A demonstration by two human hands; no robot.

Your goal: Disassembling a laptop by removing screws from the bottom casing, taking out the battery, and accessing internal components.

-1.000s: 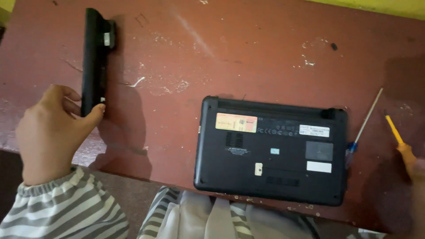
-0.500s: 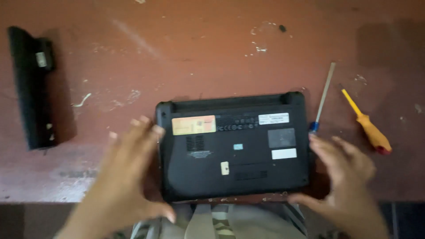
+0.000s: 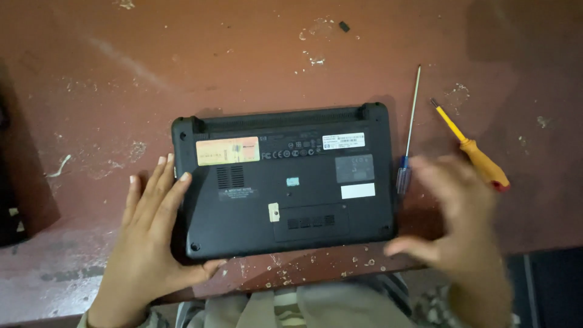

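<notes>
1. While the left hand lies flat with its fingers spread, it touches the left edge and the near left corner of the black laptop; it grips nothing.
2. The right hand is blurred, open with loose fingers, just beside the right edge of the laptop; I cannot tell if it touches it.
3. The laptop lies closed and upside down in the middle of the counter, close to its near edge, with labels and vent slots facing up.
4. A thin screwdriver with a blue handle lies just right of the laptop, and a yellow and orange screwdriver lies near it, further right.
5. The counter is dark red-brown, worn, with pale scratches and chipped spots.
6. A black long object is partly seen at the left border.
7. Compared with half a second ago, the laptop sits more to the right in the view, and the black object is now almost out of it.
</notes>
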